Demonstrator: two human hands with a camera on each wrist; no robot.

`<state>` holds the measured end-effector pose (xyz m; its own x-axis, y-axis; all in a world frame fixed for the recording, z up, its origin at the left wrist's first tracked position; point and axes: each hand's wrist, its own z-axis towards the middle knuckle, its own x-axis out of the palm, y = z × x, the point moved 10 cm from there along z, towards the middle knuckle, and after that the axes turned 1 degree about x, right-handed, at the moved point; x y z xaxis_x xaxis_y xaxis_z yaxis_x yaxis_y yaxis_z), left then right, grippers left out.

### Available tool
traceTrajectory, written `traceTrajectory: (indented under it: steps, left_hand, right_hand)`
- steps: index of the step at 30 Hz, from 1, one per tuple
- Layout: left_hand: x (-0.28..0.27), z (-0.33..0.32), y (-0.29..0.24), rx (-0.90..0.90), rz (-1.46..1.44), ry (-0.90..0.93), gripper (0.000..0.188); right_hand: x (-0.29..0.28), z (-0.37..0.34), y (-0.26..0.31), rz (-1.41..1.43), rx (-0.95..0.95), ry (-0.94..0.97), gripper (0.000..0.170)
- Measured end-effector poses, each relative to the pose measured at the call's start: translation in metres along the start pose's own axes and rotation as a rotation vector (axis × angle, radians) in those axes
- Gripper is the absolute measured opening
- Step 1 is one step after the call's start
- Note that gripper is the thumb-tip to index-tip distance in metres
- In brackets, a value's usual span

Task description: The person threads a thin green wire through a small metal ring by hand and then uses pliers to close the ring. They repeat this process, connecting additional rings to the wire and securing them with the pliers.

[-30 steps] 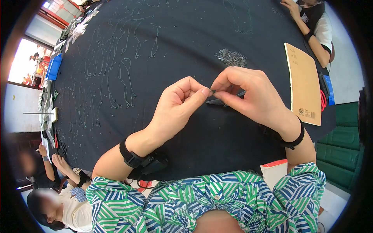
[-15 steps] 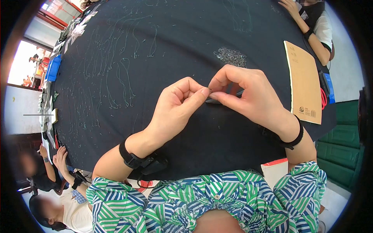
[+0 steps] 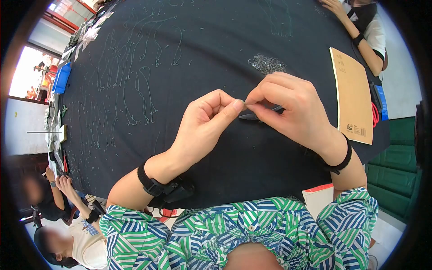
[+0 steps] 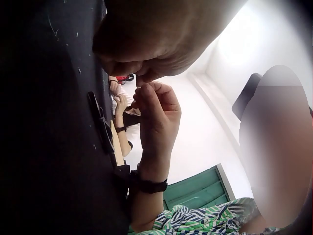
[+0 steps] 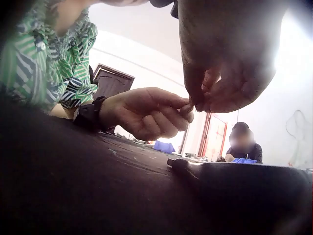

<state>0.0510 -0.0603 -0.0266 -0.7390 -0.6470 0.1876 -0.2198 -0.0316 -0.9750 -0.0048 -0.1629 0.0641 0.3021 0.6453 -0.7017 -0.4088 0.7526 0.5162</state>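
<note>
My left hand (image 3: 202,123) holds its thumb and index fingertip together over a tiny greenish thing (image 3: 244,102), mostly hidden by the fingers; I cannot tell its kind. Fingertip to fingertip with it, my right hand (image 3: 294,108) pinches at the same tiny thing. Both hands are raised above the black cloth, as the left wrist view shows. Partly behind the right hand's fingers lies a pair of black snips (image 4: 101,120) on the cloth. Past the right hand sits a heap of small metal fishing hooks (image 3: 267,64).
Thin green fishing lines (image 3: 146,94) with hooks lie spread over the cloth to the left. A brown paper folder (image 3: 353,96) is at the right, beside red-handled scissors (image 3: 374,114). Other people sit around the table. A blue bin (image 3: 62,77) stands at the far left.
My right hand's index finger, arched high before, has come down, and its knuckles have tipped upward and right. The left hand keeps its pinch in nearly the same place.
</note>
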Motion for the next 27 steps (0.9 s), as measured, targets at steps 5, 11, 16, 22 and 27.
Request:
traceTrajectory:
  steps: [5,11,16,22,27]
  left_hand:
    - [0.0005,-0.0002,0.0002,-0.051,-0.003,0.006,0.015]
    - [0.0011,0.0003,-0.0023,-0.018,0.080,-0.002,0.010]
    - [-0.0015,0.0008,-0.0052,0.003,0.082,-0.018,0.009]
    - [-0.0026,0.0007,-0.0055,0.023,0.045,-0.006,0.009]
    - [-0.0026,0.0008,-0.0044,0.021,0.044,0.002,0.009]
  right_hand:
    - [0.0004,0.0001,0.0009,-0.007,-0.014,0.017,0.011]
    - [0.0006,0.0004,0.0026,-0.008,-0.039,0.034,0.011]
    - [0.0010,0.0001,0.0010,0.011,-0.026,0.030,0.011]
    - [-0.0002,0.0007,0.0015,0.067,-0.011,0.016,0.017]
    - [0.0004,0.0006,-0.0026,0.110,0.022,0.027,0.020]
